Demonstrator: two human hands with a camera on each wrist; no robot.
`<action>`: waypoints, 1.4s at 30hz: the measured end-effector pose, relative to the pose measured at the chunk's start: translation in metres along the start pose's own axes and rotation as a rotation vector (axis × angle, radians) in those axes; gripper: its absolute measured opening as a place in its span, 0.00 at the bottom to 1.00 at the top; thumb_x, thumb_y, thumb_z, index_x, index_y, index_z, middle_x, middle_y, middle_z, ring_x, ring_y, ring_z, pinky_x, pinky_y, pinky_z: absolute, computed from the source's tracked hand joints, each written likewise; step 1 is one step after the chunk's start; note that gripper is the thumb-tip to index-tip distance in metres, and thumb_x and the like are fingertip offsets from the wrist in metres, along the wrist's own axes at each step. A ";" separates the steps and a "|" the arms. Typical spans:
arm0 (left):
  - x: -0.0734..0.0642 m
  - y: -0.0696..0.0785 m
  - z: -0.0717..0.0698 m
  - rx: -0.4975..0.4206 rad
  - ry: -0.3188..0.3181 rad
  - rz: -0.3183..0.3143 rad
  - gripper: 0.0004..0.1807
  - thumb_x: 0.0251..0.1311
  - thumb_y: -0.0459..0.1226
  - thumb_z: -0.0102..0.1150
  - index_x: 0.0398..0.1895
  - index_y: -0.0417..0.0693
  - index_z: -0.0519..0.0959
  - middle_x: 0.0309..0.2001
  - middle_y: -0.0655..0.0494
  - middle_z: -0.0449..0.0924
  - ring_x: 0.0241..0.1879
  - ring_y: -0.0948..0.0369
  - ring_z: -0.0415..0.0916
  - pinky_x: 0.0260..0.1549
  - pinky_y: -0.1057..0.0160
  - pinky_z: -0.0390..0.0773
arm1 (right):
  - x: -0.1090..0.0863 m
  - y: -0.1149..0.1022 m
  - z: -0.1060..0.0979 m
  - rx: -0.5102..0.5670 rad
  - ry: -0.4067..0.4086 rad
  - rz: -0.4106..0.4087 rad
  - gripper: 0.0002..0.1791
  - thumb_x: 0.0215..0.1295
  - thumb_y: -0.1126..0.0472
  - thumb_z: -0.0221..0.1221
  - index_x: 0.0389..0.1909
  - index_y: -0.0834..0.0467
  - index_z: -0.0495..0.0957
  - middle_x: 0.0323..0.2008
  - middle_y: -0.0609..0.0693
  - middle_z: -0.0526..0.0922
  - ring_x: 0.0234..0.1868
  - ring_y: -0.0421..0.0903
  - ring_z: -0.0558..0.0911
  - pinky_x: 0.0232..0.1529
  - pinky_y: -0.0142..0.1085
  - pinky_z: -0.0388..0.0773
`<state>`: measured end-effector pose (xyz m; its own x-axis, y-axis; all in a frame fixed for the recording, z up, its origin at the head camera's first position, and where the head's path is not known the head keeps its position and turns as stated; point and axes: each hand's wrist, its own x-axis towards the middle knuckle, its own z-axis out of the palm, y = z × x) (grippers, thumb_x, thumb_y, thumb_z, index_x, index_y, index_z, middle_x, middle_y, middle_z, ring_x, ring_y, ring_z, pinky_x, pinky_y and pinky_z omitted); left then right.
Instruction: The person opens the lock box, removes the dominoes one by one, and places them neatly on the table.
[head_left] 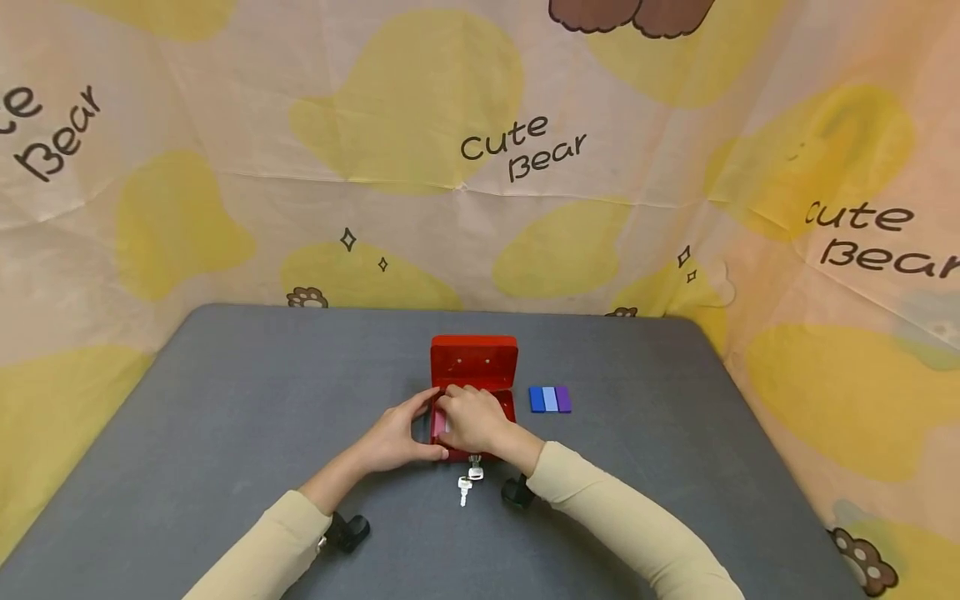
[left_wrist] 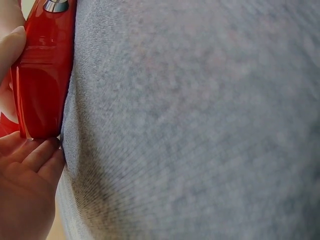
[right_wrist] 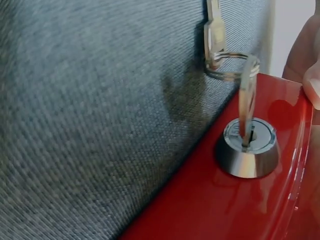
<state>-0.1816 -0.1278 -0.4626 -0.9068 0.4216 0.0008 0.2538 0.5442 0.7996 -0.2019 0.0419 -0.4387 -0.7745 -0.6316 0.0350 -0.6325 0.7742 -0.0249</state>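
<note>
A red metal cash box (head_left: 474,362) stands on the table with its lid raised. My left hand (head_left: 392,437) holds the box's left side, thumb at the front edge and fingers towards the back corner. Inside the box is my right hand (head_left: 475,419), its fingers bent down; whether they pinch anything is hidden. Beside those fingers, a pink piece (head_left: 440,423) shows in the left part of the box. One key (right_wrist: 247,97) sits in the round silver lock (right_wrist: 250,150) on the front. From its ring hangs a second key (right_wrist: 215,37).
Three flat bars, dark blue (head_left: 536,400), light blue (head_left: 551,399) and purple (head_left: 563,399), lie side by side right of the box. The grey table (head_left: 225,433) has a patterned cloth (head_left: 420,100) behind it. Black wrist devices (head_left: 348,532) sit beneath both forearms.
</note>
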 end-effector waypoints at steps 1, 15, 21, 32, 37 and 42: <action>0.000 0.000 0.000 0.000 -0.001 -0.002 0.51 0.39 0.48 0.73 0.68 0.45 0.58 0.64 0.46 0.64 0.62 0.51 0.66 0.57 0.51 0.68 | 0.000 0.000 0.000 0.011 -0.001 -0.001 0.24 0.49 0.45 0.64 0.47 0.51 0.79 0.41 0.47 0.80 0.36 0.43 0.77 0.38 0.36 0.79; 0.000 0.001 0.000 0.007 0.006 -0.003 0.51 0.38 0.48 0.73 0.68 0.45 0.58 0.64 0.45 0.64 0.61 0.50 0.67 0.57 0.50 0.68 | -0.009 0.007 -0.012 0.108 0.044 -0.038 0.22 0.52 0.49 0.63 0.48 0.53 0.80 0.42 0.47 0.80 0.38 0.42 0.78 0.38 0.31 0.79; 0.001 0.000 0.001 0.003 -0.001 -0.014 0.52 0.38 0.49 0.73 0.68 0.46 0.57 0.65 0.45 0.64 0.62 0.50 0.66 0.57 0.49 0.68 | -0.011 0.014 -0.020 0.153 0.042 -0.048 0.23 0.52 0.49 0.64 0.49 0.53 0.79 0.42 0.48 0.80 0.37 0.41 0.76 0.38 0.29 0.78; -0.001 0.001 0.002 -0.010 0.006 -0.050 0.52 0.37 0.47 0.74 0.68 0.47 0.58 0.64 0.46 0.65 0.61 0.49 0.66 0.55 0.50 0.70 | -0.019 0.027 -0.035 0.169 0.072 -0.054 0.23 0.51 0.49 0.65 0.48 0.53 0.79 0.43 0.48 0.79 0.40 0.41 0.77 0.44 0.35 0.79; -0.001 0.001 0.003 -0.011 0.004 -0.042 0.52 0.38 0.48 0.74 0.68 0.47 0.58 0.64 0.46 0.64 0.61 0.48 0.66 0.56 0.50 0.69 | -0.026 0.033 -0.039 0.194 0.093 -0.066 0.22 0.52 0.51 0.65 0.47 0.54 0.79 0.43 0.48 0.79 0.39 0.41 0.76 0.38 0.31 0.79; 0.000 0.001 0.002 -0.018 0.001 -0.042 0.51 0.39 0.47 0.73 0.68 0.47 0.58 0.64 0.47 0.64 0.61 0.48 0.66 0.56 0.50 0.70 | -0.033 0.044 -0.042 0.233 0.080 -0.085 0.22 0.52 0.51 0.65 0.48 0.54 0.78 0.43 0.48 0.78 0.40 0.40 0.75 0.40 0.32 0.78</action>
<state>-0.1804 -0.1259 -0.4632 -0.9170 0.3976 -0.0324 0.2091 0.5484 0.8097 -0.2038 0.0985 -0.3995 -0.7212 -0.6813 0.1253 -0.6877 0.6824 -0.2477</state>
